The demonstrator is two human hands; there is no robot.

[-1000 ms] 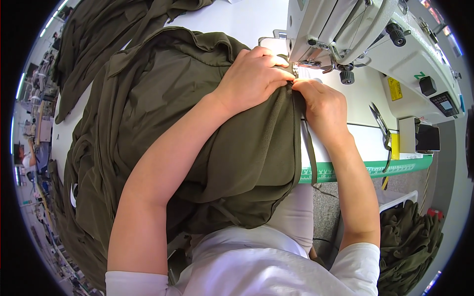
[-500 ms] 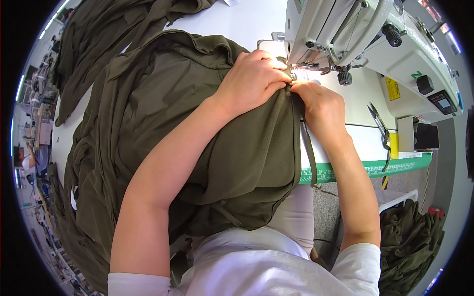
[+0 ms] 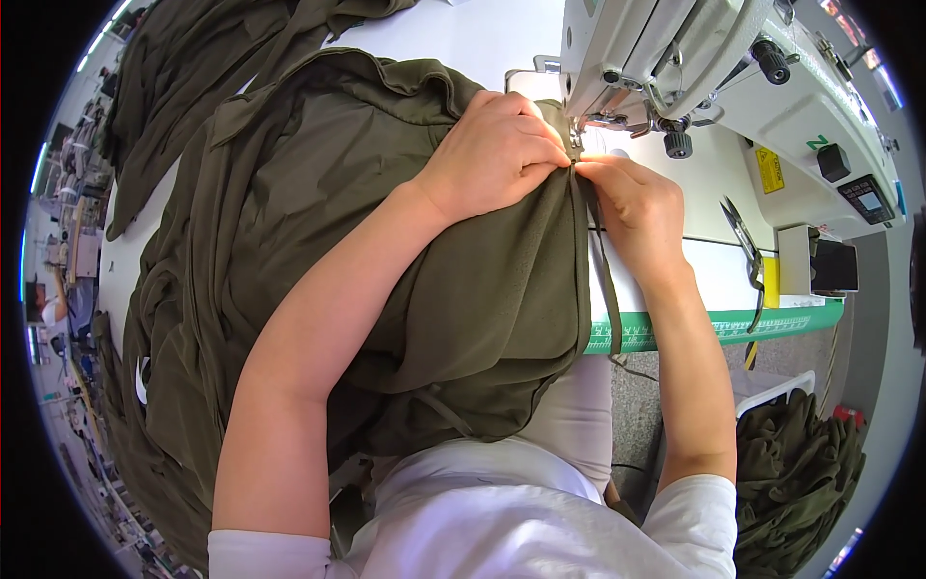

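A large dark olive garment point(image 3: 482, 299) lies across the table and hangs over its front edge into my lap. My left hand point(image 3: 502, 150) presses on the cloth, thumb and fingertips pinching its edge just before the presser foot point(image 3: 577, 135). Opposite it, my right hand point(image 3: 632, 198) pinches the same edge, fingertips almost touching those of the left. A narrow olive strip point(image 3: 606, 275) dangles from the seam below my right fingers, over the table's front edge. The white sewing machine point(image 3: 666, 58) stands over the cloth; the needle itself is too small to make out.
Scissors point(image 3: 743, 241) and a small open box point(image 3: 820, 261) sit on the right of the table. A green measuring tape point(image 3: 723, 330) runs along the front edge. More olive cloth point(image 3: 222, 68) is heaped at the far left, and another pile point(image 3: 801, 473) fills a bin at lower right.
The cloth edge lies straighter at the presser foot, with a little more fabric beyond my left fingers. My right hand has shifted slightly right, still pinching the edge.
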